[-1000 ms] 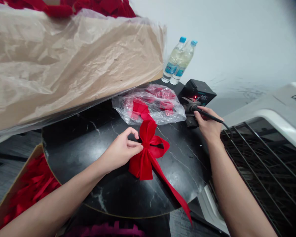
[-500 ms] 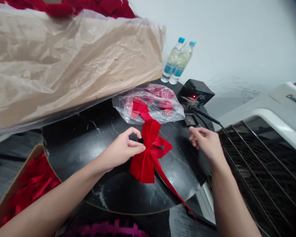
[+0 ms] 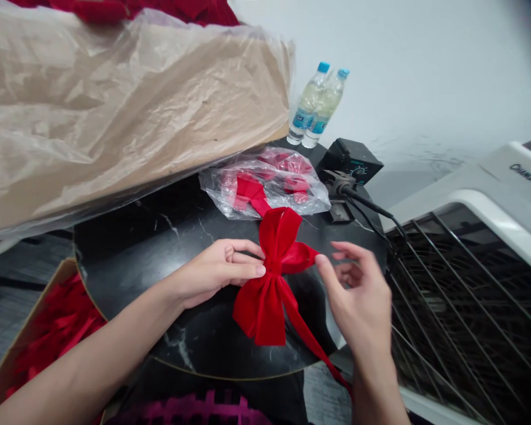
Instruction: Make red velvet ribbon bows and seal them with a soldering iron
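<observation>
A red velvet ribbon bow (image 3: 265, 307) is held above the black round table, its loops fanned out and a long narrow tail trailing down to the right. My left hand (image 3: 223, 268) pinches the bow near its centre, from the left side. On the other side, my right hand (image 3: 358, 289) has its fingers apart, with the thumb at the tip of the right-hand loop. Whether the thumb touches that tip I cannot tell. Just behind the bow lies a clear plastic bag (image 3: 310, 203) with red ribbon pieces in it.
A large cardboard box (image 3: 159, 112) draped in plastic fills the back left. Two bottles (image 3: 304, 112) and a soldering-iron station (image 3: 351, 159) with a corded handle stand behind. A white heater (image 3: 473, 206) is at right; a box of red ribbons (image 3: 57, 330) sits lower left.
My right hand has moved left to the bow's right loop, its fingers spreading. The bow, in my left hand, has shifted slightly right and tilted. The station's red light no longer shows.
</observation>
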A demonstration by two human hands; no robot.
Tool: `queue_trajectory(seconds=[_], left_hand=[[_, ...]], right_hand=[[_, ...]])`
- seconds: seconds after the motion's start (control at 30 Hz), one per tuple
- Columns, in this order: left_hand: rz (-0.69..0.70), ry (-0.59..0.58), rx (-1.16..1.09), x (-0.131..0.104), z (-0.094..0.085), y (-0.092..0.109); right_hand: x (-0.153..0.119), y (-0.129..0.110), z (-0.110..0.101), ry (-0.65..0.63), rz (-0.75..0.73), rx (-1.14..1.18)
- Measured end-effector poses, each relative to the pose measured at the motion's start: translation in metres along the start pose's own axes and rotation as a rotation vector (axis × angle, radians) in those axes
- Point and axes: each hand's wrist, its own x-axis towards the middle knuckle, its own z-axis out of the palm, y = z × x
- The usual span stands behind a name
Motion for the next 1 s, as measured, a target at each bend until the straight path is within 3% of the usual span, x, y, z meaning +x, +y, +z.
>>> queue_trajectory(seconds=[0.03, 0.07, 0.2, 0.27, 0.5, 1.0], left_hand=[[0.003, -0.006, 0.002, 0.0, 0.0, 0.0], [0.007, -0.019, 0.003, 0.0, -0.001, 0.0], [0.029, -0.076, -0.012, 0.0, -0.002, -0.002], [0.045, -0.08, -0.006, 0.0, -0.002, -0.003], [0.079, -0.025, 0.067, 0.002, -0.001, -0.007], [0.084, -0.049, 0.0, 0.001, 0.004, -0.008]], right_hand=[[-0.004, -0.004, -0.003, 0.084, -0.036, -0.007], [-0.008, -0.009, -0.005, 0.088, -0.072, -0.005], [-0.022, -0.026, -0.003, -0.302, -0.083, 0.01], [-0.023, -0.027, 0.004, -0.392, -0.016, 0.055], [-0.023, -0.018, 0.017, -0.42, 0.183, 0.244], [-0.025, -0.018, 0.016, -0.421, 0.235, 0.311]])
